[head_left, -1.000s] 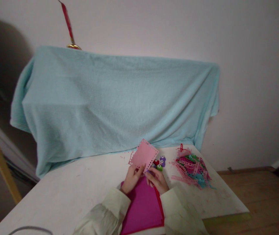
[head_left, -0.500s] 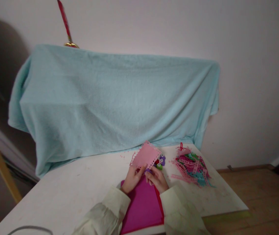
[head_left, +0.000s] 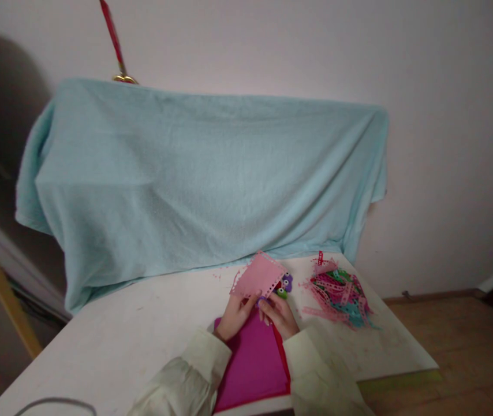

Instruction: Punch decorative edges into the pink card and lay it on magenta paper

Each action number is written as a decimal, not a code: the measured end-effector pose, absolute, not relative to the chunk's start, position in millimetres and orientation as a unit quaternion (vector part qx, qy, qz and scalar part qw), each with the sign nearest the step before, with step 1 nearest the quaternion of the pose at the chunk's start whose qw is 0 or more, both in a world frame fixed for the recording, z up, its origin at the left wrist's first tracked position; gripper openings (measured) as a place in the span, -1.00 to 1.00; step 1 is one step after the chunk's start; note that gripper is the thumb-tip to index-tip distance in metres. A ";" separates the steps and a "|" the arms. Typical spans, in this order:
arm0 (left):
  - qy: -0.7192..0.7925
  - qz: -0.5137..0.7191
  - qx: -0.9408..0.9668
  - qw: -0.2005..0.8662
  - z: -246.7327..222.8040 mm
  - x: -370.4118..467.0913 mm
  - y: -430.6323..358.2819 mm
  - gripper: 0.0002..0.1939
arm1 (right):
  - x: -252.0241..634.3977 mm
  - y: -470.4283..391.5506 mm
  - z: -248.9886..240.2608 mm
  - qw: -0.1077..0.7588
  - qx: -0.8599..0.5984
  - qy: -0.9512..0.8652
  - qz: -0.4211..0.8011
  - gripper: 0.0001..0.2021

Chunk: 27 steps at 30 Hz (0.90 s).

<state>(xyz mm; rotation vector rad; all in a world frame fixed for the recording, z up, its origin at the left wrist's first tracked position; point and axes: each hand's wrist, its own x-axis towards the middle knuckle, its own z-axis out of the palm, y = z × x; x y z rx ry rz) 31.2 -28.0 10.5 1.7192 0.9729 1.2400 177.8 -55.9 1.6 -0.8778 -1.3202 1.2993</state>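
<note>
A pink sheet (head_left: 258,276) with small holes punched along its edges is tilted up above the table. My left hand (head_left: 236,315) pinches its lower edge between thumb and fingers. At the sheet's lower corner, my right hand (head_left: 279,315) is closed around a small purple thing (head_left: 262,301), mostly hidden by the fingers; its kind does not show. Just behind the right hand, partly covered by the sheet, lie small purple, green and red pieces with white eye-like discs (head_left: 286,283). Beneath both hands lies a stack of magenta sheets (head_left: 250,370) with a red one at its edge.
A heap of punched strips (head_left: 342,294) in pink, green, blue and magenta lies on the right of the white table (head_left: 142,329). Pink scraps are scattered behind the sheet. A light blue cloth (head_left: 212,173) drapes along the back. A dark cable (head_left: 56,400) curves at the front left.
My right hand's fingers have shifted slightly around the purple thing at the sheet's corner. The pink sheet and my left hand have hardly moved.
</note>
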 end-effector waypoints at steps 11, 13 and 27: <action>0.382 0.468 0.691 0.397 10.8 30.2 -28.5 -0.56 | 176.8 -57.9 5.8 0.526 -0.375 -0.551 0.529 -0.55; 0.381 0.464 0.695 0.396 10.8 30.3 -28.6 -0.54 | 176.8 -57.8 5.7 0.526 -0.380 -0.549 0.527 -0.55; 0.358 0.459 0.715 0.386 8.0 29.6 -27.4 -0.62 | 177.4 -60.0 7.4 0.538 -0.386 -0.567 0.489 -0.64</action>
